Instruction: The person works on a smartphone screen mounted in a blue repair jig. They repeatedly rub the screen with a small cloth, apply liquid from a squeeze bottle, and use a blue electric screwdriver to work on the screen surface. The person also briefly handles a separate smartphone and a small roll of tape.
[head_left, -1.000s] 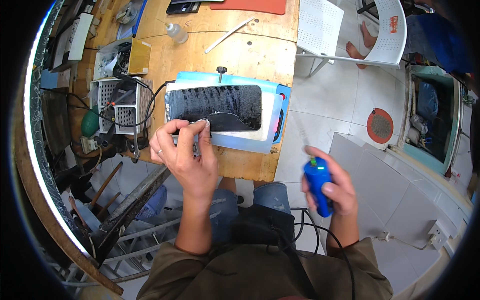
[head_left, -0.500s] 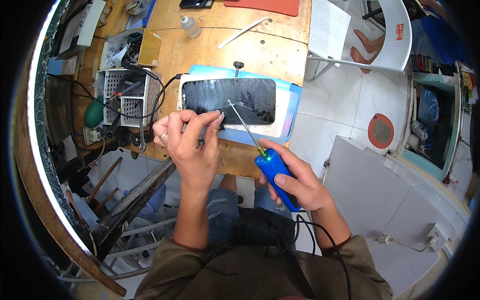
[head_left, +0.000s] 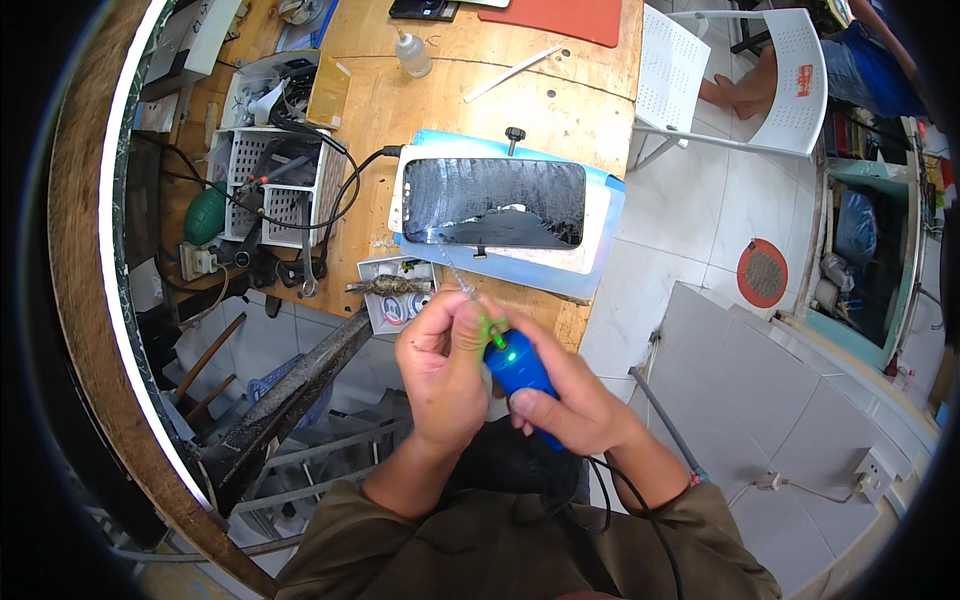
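Note:
My right hand [head_left: 578, 402] wraps round a blue handheld electric tool [head_left: 518, 366] with a lit green light and a cable at its rear. From its front runs a thin rod [head_left: 456, 270] with a clear, wet-looking coating, its tip close to the near edge of a phone screen. My left hand [head_left: 447, 365] closes its thumb and fingers on that rod just ahead of the tool's body. The dark glass phone screen [head_left: 495, 190] lies flat on a white plate [head_left: 597, 218], smeared with residue and bare in a patch near its lower middle. Neither hand touches the screen.
A blue sheet [head_left: 520, 275] lies under the plate; a black knob [head_left: 514, 137] stands behind it. Left are white baskets [head_left: 243, 165] with tools and a black cable. A small parts tray [head_left: 385, 315] sits at the bench's near edge. Behind are a dropper bottle [head_left: 412, 55] and white stick [head_left: 512, 75].
My left hand has left the screen's lower edge and come back to close on the rod. The tool has drawn back toward me, its rod off the screen's middle. The view has shifted slightly.

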